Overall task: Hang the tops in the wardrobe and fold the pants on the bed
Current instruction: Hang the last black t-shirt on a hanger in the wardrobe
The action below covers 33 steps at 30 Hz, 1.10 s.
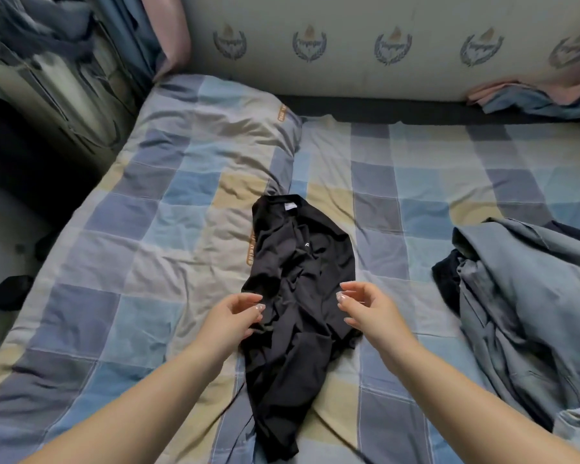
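My left hand [235, 316] and right hand [365, 306] reach forward with fingers loosely curled, holding nothing, flanking the crumpled black fabric garment [298, 279] at nine and three o'clock. It lies mid-bed on the blue-and-yellow checked quilt [131, 246].

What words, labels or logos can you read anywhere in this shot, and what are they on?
None can be read.
Black garment: small white neck label and tiny white chest mark, too small.
Pillow: tan strip with lettering, blurred.
Bedding: second tan strip beside the garment, blurred.
Headboard: repeated crests, no legible text.
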### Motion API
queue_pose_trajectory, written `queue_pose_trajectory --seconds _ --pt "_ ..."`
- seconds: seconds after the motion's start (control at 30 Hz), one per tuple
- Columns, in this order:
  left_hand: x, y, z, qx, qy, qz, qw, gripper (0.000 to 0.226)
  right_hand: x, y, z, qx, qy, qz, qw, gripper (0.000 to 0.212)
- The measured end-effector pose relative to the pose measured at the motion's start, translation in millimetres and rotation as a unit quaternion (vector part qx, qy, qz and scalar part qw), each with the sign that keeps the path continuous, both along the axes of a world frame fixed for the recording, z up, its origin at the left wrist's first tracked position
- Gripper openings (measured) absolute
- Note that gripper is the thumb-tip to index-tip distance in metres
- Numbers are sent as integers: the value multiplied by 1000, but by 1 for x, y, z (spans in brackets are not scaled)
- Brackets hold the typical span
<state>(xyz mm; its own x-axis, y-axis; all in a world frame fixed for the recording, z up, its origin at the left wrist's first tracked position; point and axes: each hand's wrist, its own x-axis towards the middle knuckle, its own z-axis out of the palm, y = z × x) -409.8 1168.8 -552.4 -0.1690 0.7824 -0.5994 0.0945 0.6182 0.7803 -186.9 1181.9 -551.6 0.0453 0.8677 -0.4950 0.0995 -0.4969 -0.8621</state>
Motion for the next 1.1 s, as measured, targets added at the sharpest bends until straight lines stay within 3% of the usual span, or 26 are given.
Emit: queue_pose_trajectory --seconds 0.17,0.3,0.43,0.53,0.67,0.87,1.0,1.07,1.1 --pt "-7 55 -98 52 113 -6 992 12 -16 25 -86 0 -16 35 999 12" --pt "-6 79 -162 99 174 -2 980 52 -28 34 -140 -3 -23 72 997 13" --pt "-10 100 -201 62 165 7 984 88 -41 41 -167 10 -27 96 995 16" --pt "-10 107 -215 44 118 36 991 88 -48 44 -178 14 -26 96 995 17" --pt "12 84 -187 64 9 -6 998 61 -51 50 -170 4 -2 57 998 26" --pt "27 22 -95 44 -84 -190 977 63 -60 54 -117 -54 48 20 997 71" --pt "31 -13 -41 7 -153 -255 955 57 -51 40 -74 -84 34 15 996 29" --pt "29 -24 -21 -25 -116 -196 973 39 -47 24 -51 -108 59 6 992 23" --pt "28 -27 -13 -41 -98 -148 983 45 -46 16 -37 -108 77 7 991 25"
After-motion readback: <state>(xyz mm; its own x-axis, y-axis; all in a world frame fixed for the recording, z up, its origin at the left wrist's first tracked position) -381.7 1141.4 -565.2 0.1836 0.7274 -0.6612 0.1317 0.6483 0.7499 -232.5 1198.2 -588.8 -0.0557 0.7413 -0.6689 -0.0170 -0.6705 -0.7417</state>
